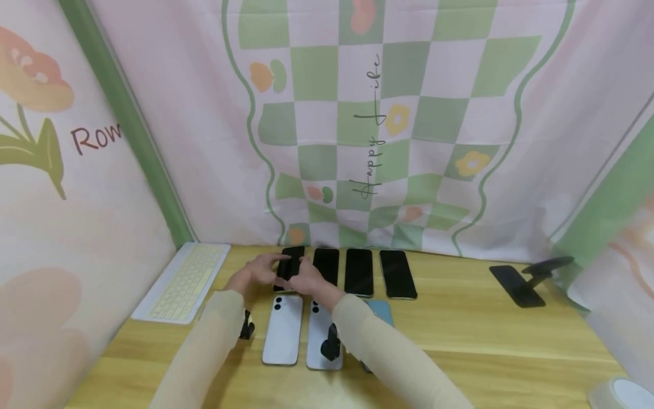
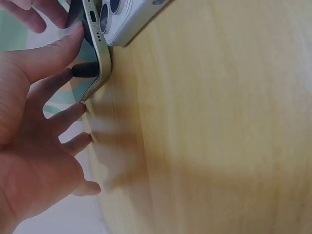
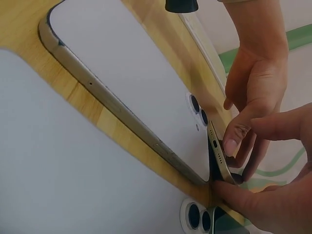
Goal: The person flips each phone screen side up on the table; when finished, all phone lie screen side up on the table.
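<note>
A phone with a black screen (image 1: 291, 267) lies face up at the left end of the back row, its bottom edge with the charging port showing in both wrist views. My left hand (image 1: 261, 269) is at its left side, fingers stretched along the edge and the thumb (image 2: 66, 46) over the screen. From the right, my right hand (image 1: 309, 277) reaches the same phone, thumb (image 3: 239, 195) at its lower corner and index finger held apart. Just in front lies a white phone (image 1: 283, 332), back up, with a second white phone (image 1: 315, 329) beside it.
Another black-screened phone (image 1: 327, 261), a third (image 1: 359, 272) and one more (image 1: 398, 274) continue the back row. A blue phone (image 1: 380, 311) is partly under my right sleeve. A white keyboard (image 1: 186, 281) lies left, a black stand (image 1: 526, 284) right, a white roll (image 1: 620, 393) front right.
</note>
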Action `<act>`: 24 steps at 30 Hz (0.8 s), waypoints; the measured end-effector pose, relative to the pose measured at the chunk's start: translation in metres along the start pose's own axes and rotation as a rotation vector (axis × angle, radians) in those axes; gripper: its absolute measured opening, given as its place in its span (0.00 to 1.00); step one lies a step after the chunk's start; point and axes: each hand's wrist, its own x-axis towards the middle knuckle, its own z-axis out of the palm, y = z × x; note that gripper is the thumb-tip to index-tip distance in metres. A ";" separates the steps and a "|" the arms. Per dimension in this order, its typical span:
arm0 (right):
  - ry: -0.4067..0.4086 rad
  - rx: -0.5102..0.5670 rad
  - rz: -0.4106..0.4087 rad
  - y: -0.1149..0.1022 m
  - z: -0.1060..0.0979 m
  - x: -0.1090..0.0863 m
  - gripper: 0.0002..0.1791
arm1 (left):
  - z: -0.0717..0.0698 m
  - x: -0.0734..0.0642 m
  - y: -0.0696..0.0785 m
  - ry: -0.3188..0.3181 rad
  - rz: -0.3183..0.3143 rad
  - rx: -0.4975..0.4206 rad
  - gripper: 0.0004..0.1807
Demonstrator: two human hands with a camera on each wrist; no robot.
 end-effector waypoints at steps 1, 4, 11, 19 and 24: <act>0.001 0.002 0.001 -0.001 0.000 0.000 0.50 | 0.000 0.000 0.000 0.001 0.001 0.000 0.47; -0.004 0.008 -0.001 -0.001 0.000 0.000 0.50 | 0.000 0.000 0.002 0.010 0.003 -0.002 0.46; -0.016 -0.005 0.009 0.000 0.001 0.000 0.47 | -0.001 -0.001 0.003 0.025 0.007 0.021 0.43; -0.017 0.009 0.022 0.002 0.005 0.001 0.51 | 0.004 -0.003 0.003 0.022 -0.022 0.030 0.41; -0.011 0.015 0.016 0.004 0.006 0.003 0.49 | 0.006 -0.005 0.004 0.029 -0.038 0.029 0.40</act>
